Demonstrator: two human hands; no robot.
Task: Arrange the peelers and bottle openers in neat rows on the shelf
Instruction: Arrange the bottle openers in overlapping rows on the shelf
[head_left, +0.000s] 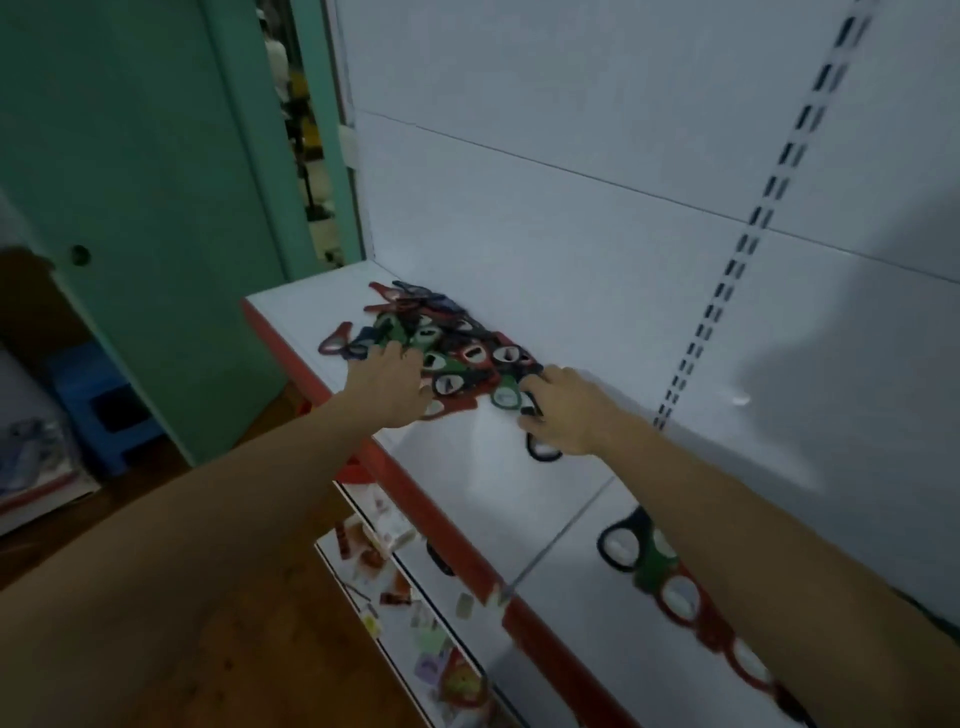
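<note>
A loose pile of red, green and dark openers and peelers lies at the left end of the white shelf, against the back panel. My left hand lies flat on the pile's near edge with its fingers spread. My right hand is at the pile's right corner, its fingers curled round dark openers whose loop sticks out below the palm. A row of overlapping dark, green and red openers runs along the shelf under my right forearm, partly hidden by it.
The shelf has a red front edge. A lower shelf holds small packaged goods. A slotted upright runs up the white back panel. A green wall and a blue stool stand at the left.
</note>
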